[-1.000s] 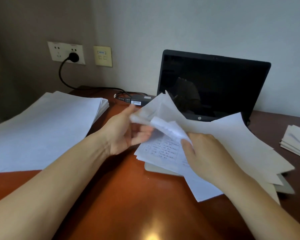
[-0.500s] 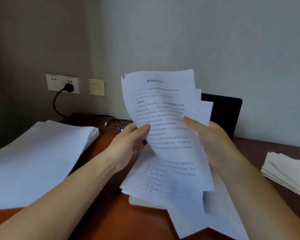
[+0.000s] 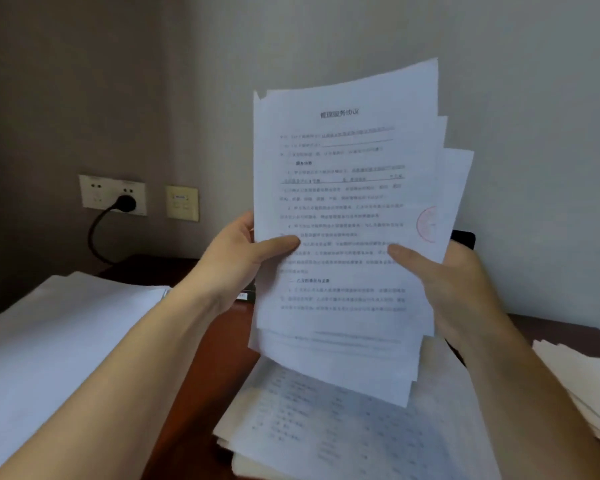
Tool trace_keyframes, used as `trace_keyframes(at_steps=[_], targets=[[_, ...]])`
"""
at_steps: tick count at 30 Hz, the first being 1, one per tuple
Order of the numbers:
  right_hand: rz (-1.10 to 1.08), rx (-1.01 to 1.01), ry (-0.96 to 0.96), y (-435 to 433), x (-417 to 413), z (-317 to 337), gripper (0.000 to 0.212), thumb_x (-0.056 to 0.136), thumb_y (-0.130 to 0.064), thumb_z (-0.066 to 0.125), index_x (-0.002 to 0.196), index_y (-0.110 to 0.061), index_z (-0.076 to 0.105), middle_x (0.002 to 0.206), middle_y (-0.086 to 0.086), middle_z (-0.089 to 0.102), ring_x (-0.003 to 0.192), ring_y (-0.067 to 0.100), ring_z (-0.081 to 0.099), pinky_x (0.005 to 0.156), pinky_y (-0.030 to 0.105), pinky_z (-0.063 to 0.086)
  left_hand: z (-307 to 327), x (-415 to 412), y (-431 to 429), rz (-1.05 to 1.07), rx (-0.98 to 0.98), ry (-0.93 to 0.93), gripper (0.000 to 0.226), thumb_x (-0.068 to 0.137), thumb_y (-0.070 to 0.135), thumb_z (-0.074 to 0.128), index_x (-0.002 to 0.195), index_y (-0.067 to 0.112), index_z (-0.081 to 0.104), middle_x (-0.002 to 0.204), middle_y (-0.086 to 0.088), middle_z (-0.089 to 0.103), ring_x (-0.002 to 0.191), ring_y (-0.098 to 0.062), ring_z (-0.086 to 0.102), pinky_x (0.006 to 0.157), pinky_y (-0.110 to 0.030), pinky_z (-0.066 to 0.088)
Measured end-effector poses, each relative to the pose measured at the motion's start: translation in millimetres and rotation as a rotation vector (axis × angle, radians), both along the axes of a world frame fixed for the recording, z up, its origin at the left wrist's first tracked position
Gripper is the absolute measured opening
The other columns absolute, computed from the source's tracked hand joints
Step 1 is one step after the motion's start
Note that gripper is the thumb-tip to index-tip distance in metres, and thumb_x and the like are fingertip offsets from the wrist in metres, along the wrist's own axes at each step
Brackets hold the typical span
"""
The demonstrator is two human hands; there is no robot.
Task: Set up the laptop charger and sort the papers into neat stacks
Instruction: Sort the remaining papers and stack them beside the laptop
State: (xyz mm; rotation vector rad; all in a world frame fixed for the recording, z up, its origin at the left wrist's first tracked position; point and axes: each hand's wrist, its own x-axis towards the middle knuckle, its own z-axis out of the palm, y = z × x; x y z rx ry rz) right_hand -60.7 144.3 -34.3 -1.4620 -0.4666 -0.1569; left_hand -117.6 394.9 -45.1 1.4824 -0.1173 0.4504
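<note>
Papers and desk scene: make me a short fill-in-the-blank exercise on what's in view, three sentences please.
The sheaf of papers, gripped by the left hand and right hand, bears a round stamp coloured ____.
The plug in the wall socket is coloured ____.
The big neat stack lies on the person's ____ side.
Missing words: red, black, left.

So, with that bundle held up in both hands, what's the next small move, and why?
Probably tap the bundle edge-down on the desk to square it: the left hand and right hand grip its sides, and its sheets are fanned unevenly at the top right and bottom.
</note>
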Motion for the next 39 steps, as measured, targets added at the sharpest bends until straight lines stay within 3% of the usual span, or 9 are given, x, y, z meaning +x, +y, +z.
trace_keyframes(at_steps=[4, 9, 16, 21, 27, 30, 34, 37, 39], targets=[[0.077, -0.050, -0.007, 2.7, 4.6, -5.8, 0.033, 0.087, -0.010, 0.072, 0.117, -0.023, 0.070, 0.113, -0.006, 0.074, 0.103, 0.017, 0.071, 0.089, 0.042, 0.055, -5.5, 2.0, 9.2, -0.026, 0.080, 0.039, 0.050, 0.088, 0.002, 0.074, 0.134, 0.017, 0.061, 0.124, 0.001, 0.074, 0.112, -0.019, 0.072, 0.097, -0.039, 0.056], [0.045, -0.121, 0.056, 12.4, 11.4, -24.8, 0.026, 0.087, -0.007, 0.073, 0.103, -0.027, 0.072, 0.104, -0.010, 0.076, 0.092, 0.008, 0.073, 0.078, 0.029, 0.058, -20.7, 9.1, 5.6, -0.088, 0.136, 0.103, 0.042, 0.091, -0.005, 0.069, 0.128, 0.013, 0.063, 0.117, 0.001, 0.076, 0.105, -0.018, 0.074, 0.082, -0.027, 0.062], [0.094, -0.085, 0.061, 13.8, 13.2, -28.9, 0.028, 0.090, -0.009, 0.070, 0.112, -0.026, 0.072, 0.111, -0.008, 0.075, 0.101, 0.014, 0.072, 0.087, 0.038, 0.056, -27.0, 9.1, 5.2, -0.116, 0.097, 0.126, 0.033, 0.096, 0.002, 0.065, 0.126, 0.016, 0.067, 0.116, 0.002, 0.077, 0.104, -0.017, 0.075, 0.075, -0.023, 0.061], [0.125, -0.253, 0.150, 16.9, 14.8, -38.8, 0.030, 0.089, -0.009, 0.072, 0.103, -0.035, 0.072, 0.105, -0.015, 0.075, 0.098, 0.008, 0.072, 0.094, 0.040, 0.054, -28.8, 11.0, 5.9, 0.012, 0.123, 0.201, 0.021, 0.098, 0.008, 0.066, 0.116, 0.014, 0.073, 0.106, 0.001, 0.079, 0.095, -0.019, 0.077, 0.082, -0.031, 0.063], [0.074, -0.191, 0.058, 34.8, 3.3, -33.8, 0.026, 0.095, -0.015, 0.065, 0.114, -0.034, 0.067, 0.105, -0.021, 0.074, 0.095, 0.002, 0.071, 0.076, 0.022, 0.055, -16.4, 4.9, 19.4, 0.106, 0.106, 0.298, 0.016, 0.102, 0.013, 0.061, 0.115, 0.014, 0.071, 0.105, -0.005, 0.079, 0.096, -0.027, 0.077, 0.094, -0.048, 0.059], [0.056, -0.248, 0.057, 46.0, -6.9, -31.8, 0.025, 0.098, -0.013, 0.058, 0.112, -0.032, 0.068, 0.106, -0.018, 0.074, 0.097, 0.006, 0.071, 0.077, 0.030, 0.054, -18.3, -3.1, 33.3, 0.187, 0.206, 0.390, 0.017, 0.105, 0.020, 0.056, 0.116, 0.015, 0.069, 0.104, -0.010, 0.079, 0.099, -0.032, 0.075, 0.093, -0.049, 0.059], [0.229, -0.441, 0.162, 64.8, -33.8, -32.3, 0.030, 0.098, -0.002, 0.046, 0.110, -0.023, 0.066, 0.095, 0.002, 0.077, 0.080, 0.025, 0.074, 0.059, 0.037, 0.056, -24.9, -25.2, 73.0, 0.267, 0.447, 0.531, 0.023, 0.101, 0.023, 0.052, 0.109, 0.010, 0.070, 0.103, -0.016, 0.076, 0.092, -0.028, 0.073, 0.088, -0.041, 0.057], [0.299, -0.544, 0.161, 89.9, -54.4, -42.4, 0.025, 0.096, -0.002, 0.056, 0.116, -0.014, 0.063, 0.088, 0.014, 0.075, 0.072, 0.037, 0.070, 0.065, 0.045, 0.059, -24.6, -51.7, 108.0, 0.347, 0.531, 0.616, 0.024, 0.099, 0.019, 0.048, 0.084, 0.012, 0.065, 0.083, -0.009, 0.069, 0.077, -0.027, 0.065, 0.073, -0.039, 0.051], [0.323, -0.535, 0.174, 115.1, -65.1, -52.5, 0.039, 0.093, -0.001, 0.061, 0.127, -0.018, 0.055, 0.090, 0.012, 0.076, 0.076, 0.035, 0.072, 0.067, 0.045, 0.060, -26.5, -70.8, 131.6, 0.425, 0.599, 0.676, 0.021, 0.099, 0.017, 0.049, 0.081, 0.013, 0.061, 0.078, -0.005, 0.063, 0.072, -0.023, 0.059, 0.069, -0.033, 0.047]])
